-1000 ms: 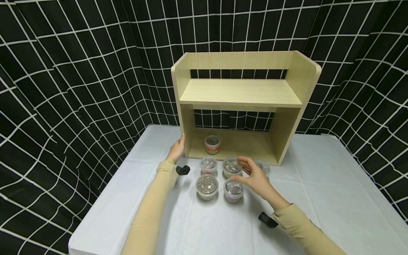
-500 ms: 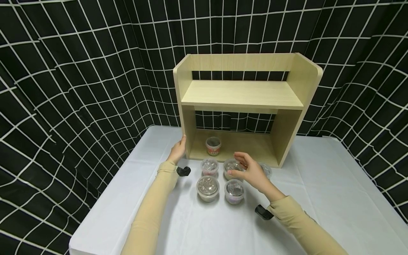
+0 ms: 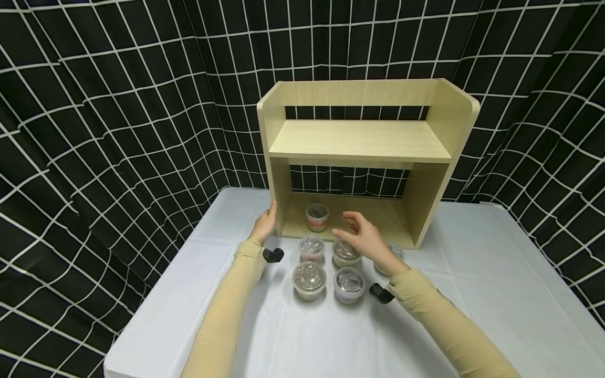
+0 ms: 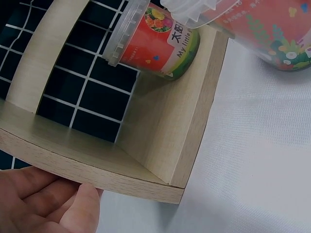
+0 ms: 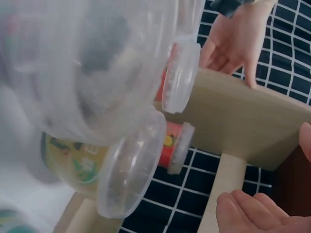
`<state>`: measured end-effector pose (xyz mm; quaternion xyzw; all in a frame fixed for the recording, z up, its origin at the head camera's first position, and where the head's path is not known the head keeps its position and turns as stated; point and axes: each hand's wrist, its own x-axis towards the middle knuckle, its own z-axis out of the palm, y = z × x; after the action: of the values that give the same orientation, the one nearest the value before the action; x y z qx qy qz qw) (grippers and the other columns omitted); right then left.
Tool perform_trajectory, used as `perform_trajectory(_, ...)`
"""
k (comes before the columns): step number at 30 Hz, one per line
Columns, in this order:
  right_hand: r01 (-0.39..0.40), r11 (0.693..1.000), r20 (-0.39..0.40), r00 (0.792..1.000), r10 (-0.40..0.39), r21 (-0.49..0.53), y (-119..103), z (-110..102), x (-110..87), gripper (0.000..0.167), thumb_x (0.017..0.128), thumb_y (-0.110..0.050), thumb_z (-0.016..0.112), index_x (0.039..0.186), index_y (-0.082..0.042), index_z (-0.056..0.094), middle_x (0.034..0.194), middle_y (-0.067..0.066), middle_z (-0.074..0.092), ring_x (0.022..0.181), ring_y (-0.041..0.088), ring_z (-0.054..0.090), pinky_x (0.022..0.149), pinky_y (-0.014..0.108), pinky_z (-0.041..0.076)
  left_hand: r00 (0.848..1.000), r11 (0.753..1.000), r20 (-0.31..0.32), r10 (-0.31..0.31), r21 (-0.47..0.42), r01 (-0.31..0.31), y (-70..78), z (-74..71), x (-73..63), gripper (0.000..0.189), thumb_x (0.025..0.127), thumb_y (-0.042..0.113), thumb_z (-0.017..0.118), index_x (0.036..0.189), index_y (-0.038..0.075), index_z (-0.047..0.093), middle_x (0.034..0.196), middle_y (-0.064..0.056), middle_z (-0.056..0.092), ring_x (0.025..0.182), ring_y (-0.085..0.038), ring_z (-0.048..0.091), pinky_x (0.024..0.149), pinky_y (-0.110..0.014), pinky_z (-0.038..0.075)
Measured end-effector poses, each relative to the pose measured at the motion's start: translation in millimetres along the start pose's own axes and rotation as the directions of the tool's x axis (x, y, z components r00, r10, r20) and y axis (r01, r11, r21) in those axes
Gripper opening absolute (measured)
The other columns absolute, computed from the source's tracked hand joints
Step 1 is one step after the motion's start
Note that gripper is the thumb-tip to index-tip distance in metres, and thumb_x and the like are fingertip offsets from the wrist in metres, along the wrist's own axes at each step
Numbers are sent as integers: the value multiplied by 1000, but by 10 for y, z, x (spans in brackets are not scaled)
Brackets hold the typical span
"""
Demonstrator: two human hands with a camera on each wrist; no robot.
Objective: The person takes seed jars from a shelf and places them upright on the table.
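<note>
My left hand (image 3: 264, 224) touches the left side panel of the light wooden shelf unit (image 3: 359, 139). In the left wrist view its thumb (image 4: 83, 206) lies along the panel's edge, with the other fingers against the outer side. Raised over the tubs, my right hand (image 3: 365, 240) has thumb and fingers spread apart, nothing between them. Below it is a clear-lidded plastic tub (image 3: 346, 254), partly covered in the head view. A red-labelled tub with a clear lid (image 3: 317, 216) stands on the lower shelf, toward the left.
Several more lidded tubs stand before the unit: a pinkish one (image 3: 311, 250), a white one (image 3: 309, 281), a purplish one (image 3: 349, 286), and one behind the right wrist (image 3: 396, 252). White cloth covers the table (image 3: 496, 273). A black curtain with white grid lines (image 3: 142, 115) hangs around.
My right hand has moved forward and slightly left, from over the front tubs toward the lower shelf. My left hand stays at the side panel. The tubs have not moved.
</note>
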<state>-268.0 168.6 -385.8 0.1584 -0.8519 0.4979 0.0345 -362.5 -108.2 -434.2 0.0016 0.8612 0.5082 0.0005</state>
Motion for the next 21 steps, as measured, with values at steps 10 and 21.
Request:
perform_trajectory(10, -105, 994, 41, 994, 106, -28, -45, 45, 163, 77, 82, -35, 72, 139, -1, 32, 140, 22, 37, 127, 37, 36, 103, 44, 33, 1000, 1000, -8, -11, 11, 11, 17, 11, -3, 86, 91, 67, 14, 141, 0, 35, 142, -19, 36, 129, -37, 32, 106, -46, 26)
perform_trajectory(21, -176, 982, 29, 984, 178, -76, -59, 143, 399, 82, 79, -30, 76, 139, 1, 30, 142, 21, 35, 128, 35, 35, 101, 45, 35, 1000, 1000, -12, -22, 17, 22, 10, 23, -8, 84, 93, 65, 14, 141, 0, 36, 141, -19, 37, 129, -37, 33, 106, -46, 26)
